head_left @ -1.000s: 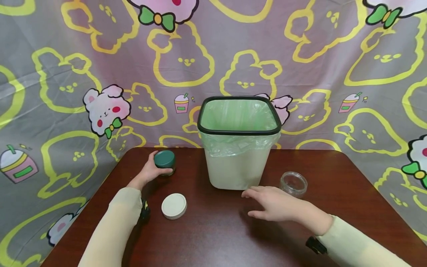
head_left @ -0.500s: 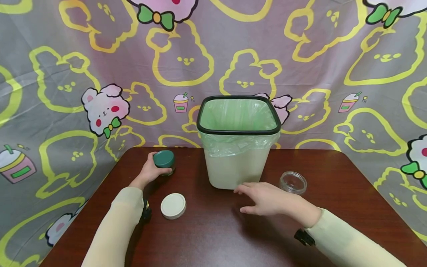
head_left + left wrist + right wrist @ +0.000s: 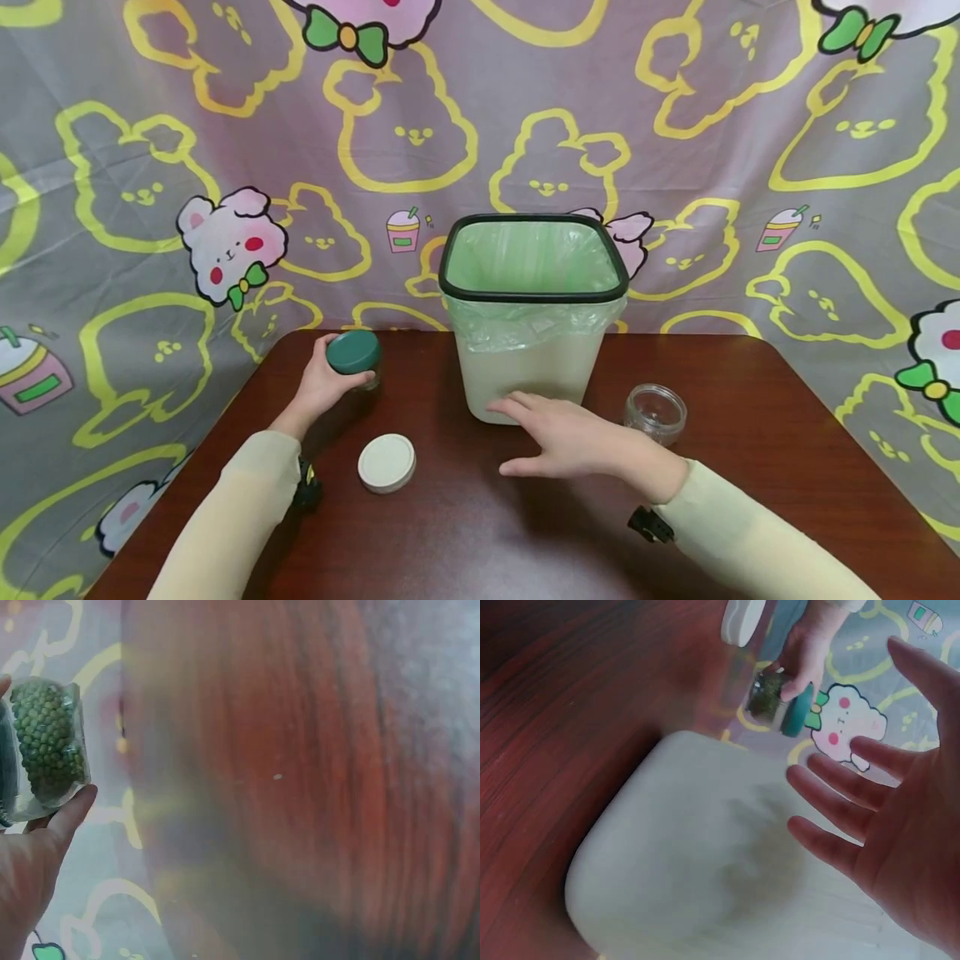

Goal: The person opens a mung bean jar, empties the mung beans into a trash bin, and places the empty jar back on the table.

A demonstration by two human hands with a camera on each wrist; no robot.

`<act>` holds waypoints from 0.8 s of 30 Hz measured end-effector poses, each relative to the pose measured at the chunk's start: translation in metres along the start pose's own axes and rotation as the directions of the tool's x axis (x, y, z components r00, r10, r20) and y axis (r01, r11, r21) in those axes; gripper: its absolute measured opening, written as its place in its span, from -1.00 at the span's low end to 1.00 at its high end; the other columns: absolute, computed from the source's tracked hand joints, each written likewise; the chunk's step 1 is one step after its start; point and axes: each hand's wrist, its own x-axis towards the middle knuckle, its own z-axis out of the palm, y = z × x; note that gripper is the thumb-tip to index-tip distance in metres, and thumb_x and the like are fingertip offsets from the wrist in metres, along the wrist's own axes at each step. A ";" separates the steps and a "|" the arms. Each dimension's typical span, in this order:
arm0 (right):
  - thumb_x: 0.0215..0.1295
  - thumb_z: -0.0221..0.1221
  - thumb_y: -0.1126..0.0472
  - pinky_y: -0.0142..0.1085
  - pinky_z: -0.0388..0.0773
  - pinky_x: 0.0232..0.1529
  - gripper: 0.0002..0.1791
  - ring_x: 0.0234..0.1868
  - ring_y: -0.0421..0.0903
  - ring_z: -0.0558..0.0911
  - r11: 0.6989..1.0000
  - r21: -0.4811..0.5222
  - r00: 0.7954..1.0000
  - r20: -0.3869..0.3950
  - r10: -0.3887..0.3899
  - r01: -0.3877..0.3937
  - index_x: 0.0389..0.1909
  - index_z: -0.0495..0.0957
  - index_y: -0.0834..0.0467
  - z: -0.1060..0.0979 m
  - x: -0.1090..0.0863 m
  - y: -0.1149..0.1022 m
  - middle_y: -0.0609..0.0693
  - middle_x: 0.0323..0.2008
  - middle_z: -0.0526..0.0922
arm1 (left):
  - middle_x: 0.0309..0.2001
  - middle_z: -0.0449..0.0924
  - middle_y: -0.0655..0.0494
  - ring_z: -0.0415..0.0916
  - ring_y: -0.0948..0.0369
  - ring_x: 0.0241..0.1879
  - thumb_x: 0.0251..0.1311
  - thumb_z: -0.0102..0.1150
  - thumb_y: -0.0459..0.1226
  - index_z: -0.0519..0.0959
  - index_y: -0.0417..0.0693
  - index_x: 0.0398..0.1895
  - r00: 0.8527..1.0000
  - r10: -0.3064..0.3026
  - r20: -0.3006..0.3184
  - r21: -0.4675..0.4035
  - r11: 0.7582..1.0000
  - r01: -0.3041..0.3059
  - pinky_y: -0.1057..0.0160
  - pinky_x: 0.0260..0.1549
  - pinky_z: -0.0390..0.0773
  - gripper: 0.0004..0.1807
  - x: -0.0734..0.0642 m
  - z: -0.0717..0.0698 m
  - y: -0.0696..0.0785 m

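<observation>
At the far left of the table in the head view, my left hand (image 3: 324,385) grips a clear jar with a dark green lid (image 3: 354,352), its thumb and fingers on either side. In the left wrist view small round green beans (image 3: 49,739) fill the jar. My right hand (image 3: 577,437) is in front of the bin, fingers spread and holding nothing. A lidless clear jar (image 3: 656,412) stands to its right, partly behind the forearm. On the near left lies a white round lid (image 3: 386,461).
A cream bin (image 3: 525,375) with a black rim and a green liner bag (image 3: 536,258) stands at the back middle of the brown table (image 3: 450,533). A patterned curtain (image 3: 420,100) hangs right behind the table.
My left hand has shifted slightly left and up in the head view with the green-lidded jar. My right hand has moved left across the front of the bin, fingers still extended.
</observation>
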 end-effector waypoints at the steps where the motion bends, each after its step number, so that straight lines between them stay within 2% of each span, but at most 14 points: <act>1: 0.23 0.19 -0.27 -0.16 0.46 0.09 -0.20 0.14 -0.11 0.47 1.000 0.002 1.000 -0.013 -0.006 0.006 0.37 0.27 0.05 0.000 0.002 -0.001 -0.05 0.19 0.41 | 0.26 0.19 -0.37 0.22 -0.23 0.22 -0.02 0.48 -0.18 -0.04 -0.25 0.39 1.000 0.014 -0.004 -0.006 1.000 -0.014 -0.24 0.16 0.25 0.05 -0.002 -0.002 0.003; 7: 0.22 0.18 -0.30 -0.16 0.44 0.12 -0.16 0.21 -0.12 0.42 0.999 0.017 0.995 -0.088 -0.044 0.046 0.41 0.22 0.04 -0.002 0.018 -0.008 -0.04 0.27 0.34 | 0.25 0.21 -0.34 0.23 -0.22 0.21 -0.01 0.48 -0.22 -0.01 -0.24 0.40 0.993 0.114 0.022 -0.041 0.993 -0.113 -0.26 0.13 0.26 0.03 -0.014 -0.009 0.023; 14: 0.22 0.16 -0.32 -0.19 0.43 0.13 -0.13 0.25 -0.14 0.38 0.998 0.047 0.995 -0.097 -0.038 0.042 0.45 0.13 -0.02 -0.005 0.036 -0.018 -0.07 0.32 0.28 | 0.21 0.30 -0.26 0.30 -0.19 0.17 -0.07 0.52 -0.28 0.08 -0.15 0.38 0.974 0.205 0.099 -0.090 0.976 -0.196 -0.25 0.06 0.34 0.00 -0.037 -0.007 0.041; 19: 0.24 0.15 -0.32 -0.19 0.42 0.15 -0.11 0.29 -0.14 0.35 0.995 0.090 0.994 -0.106 -0.031 0.040 0.46 0.09 -0.01 -0.007 0.042 -0.026 -0.07 0.35 0.24 | 0.17 0.36 -0.21 0.36 -0.14 0.12 -0.13 0.54 -0.34 0.14 -0.14 0.36 0.955 0.270 0.124 -0.120 0.959 -0.256 -0.21 0.02 0.38 -0.02 -0.055 -0.005 0.057; 24: 0.26 0.13 -0.31 -0.19 0.39 0.19 -0.12 0.30 -0.16 0.33 0.993 0.121 0.990 -0.138 0.007 0.010 0.47 0.06 0.00 -0.007 0.045 -0.030 -0.07 0.35 0.24 | 0.14 0.42 -0.14 0.42 -0.06 0.08 -0.18 0.56 -0.36 0.19 -0.11 0.34 0.930 0.340 0.139 -0.157 0.935 -0.319 -0.15 0.02 0.38 -0.02 -0.066 0.000 0.075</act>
